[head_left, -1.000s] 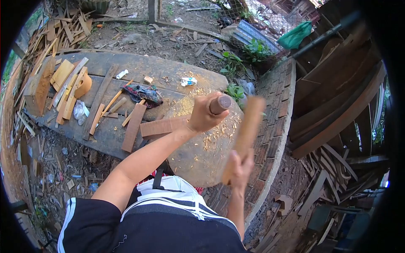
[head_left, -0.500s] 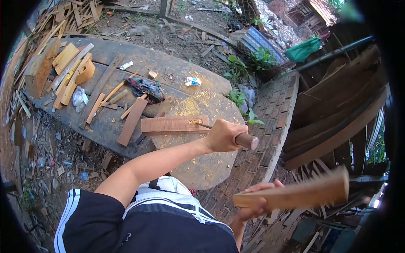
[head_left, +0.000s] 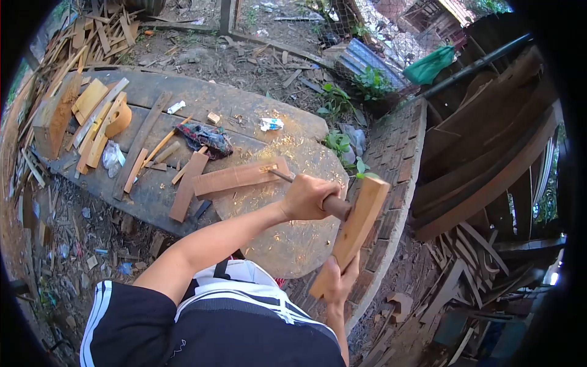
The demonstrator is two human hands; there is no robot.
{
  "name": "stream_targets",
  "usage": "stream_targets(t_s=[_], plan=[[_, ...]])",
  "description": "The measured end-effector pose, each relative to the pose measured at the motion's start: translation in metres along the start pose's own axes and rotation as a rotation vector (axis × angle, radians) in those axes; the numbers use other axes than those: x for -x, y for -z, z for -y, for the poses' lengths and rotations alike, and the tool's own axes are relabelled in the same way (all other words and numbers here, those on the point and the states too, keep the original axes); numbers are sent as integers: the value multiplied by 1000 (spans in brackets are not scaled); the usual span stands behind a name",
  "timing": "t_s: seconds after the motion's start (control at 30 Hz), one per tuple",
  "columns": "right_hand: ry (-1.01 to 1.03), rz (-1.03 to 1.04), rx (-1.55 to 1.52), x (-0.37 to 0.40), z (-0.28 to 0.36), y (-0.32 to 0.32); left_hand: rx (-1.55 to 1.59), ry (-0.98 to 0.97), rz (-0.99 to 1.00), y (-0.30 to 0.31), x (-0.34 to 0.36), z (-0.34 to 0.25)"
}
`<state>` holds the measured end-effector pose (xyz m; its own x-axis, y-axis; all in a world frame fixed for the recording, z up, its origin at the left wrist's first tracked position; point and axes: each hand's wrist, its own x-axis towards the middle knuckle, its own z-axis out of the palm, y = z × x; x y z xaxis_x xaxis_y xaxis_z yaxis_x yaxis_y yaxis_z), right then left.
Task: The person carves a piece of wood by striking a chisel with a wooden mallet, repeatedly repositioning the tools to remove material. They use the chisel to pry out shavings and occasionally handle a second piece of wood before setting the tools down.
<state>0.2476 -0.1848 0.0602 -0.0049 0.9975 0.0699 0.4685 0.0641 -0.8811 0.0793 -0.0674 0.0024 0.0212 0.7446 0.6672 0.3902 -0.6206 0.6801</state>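
1. Lower right of centre, the right hand (head_left: 340,280) is wrapped around the lower end of a wooden club (head_left: 358,227); a flat face meeting the handle squarely should serve best.
2. Near the centre, the left hand (head_left: 310,197) is closed around the chisel (head_left: 336,207), which leans low, so a firm grip seems wise (a skidding edge is the risk).
3. Just left of centre, the notched board (head_left: 238,178) lies on the worktable (head_left: 287,244); it would be best kept from sliding, the edge well seated in its notch.
4. Hard to tell: whether club and handle touch; the left fingertips, tucked underneath; the cutting edge itself.
5. Farther off, a crumpled cloth (head_left: 206,142) conceals whatever it covers, and curved timber (head_left: 489,196) at right meets the dark rim.
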Motion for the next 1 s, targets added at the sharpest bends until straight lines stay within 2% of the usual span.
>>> stream_targets(t_s=[0.1,0.13,0.2,0.23,0.3,0.33,0.4,0.43,0.47,0.53,0.57,0.6,0.63,0.67,0.7,0.73,0.8,1.0], plan=[[-123,-130,-281,4,-22,-2,-43,-8,55,6,5,6],[-129,-131,-281,-2,-28,-3,-41,-5,60,9,9,3],[-272,6,-283,-31,-38,-11,19,-5,3,13,11,0],[-270,-1,-289,-40,-44,-18,20,-12,9,12,11,-3],[-252,303,283,-55,-57,-34,108,23,-59,14,12,-8],[-243,312,277,-56,-64,-42,95,23,-64,16,13,-10],[-234,441,506,-48,-81,-60,103,-51,-27,18,19,-14],[-71,375,491,-41,-90,-69,119,-61,-32,18,21,-14],[-72,382,496,-40,-95,-69,119,-54,-37,19,22,-13],[-273,463,398,-44,-73,-69,191,42,-146,27,13,-9],[-301,487,315,-47,-82,-69,170,149,-195,32,12,0],[-316,467,311,-45,-83,-69,395,207,-321,34,7,11],[-294,436,349,-43,-83,-71,316,154,-505,43,-8,14],[-270,410,388,-43,-83,-71,198,185,-598,55,-10,34],[-370,473,323,-46,-71,-69,486,404,-708,65,-13,45],[-374,471,318,-44,-72,-70,492,482,-791,81,-23,35],[-365,437,304,-43,-73,-73,530,450,-982,99,-33,39],[-382,445,257,-43,-80,-73,591,486,-1007,102,-35,37]])
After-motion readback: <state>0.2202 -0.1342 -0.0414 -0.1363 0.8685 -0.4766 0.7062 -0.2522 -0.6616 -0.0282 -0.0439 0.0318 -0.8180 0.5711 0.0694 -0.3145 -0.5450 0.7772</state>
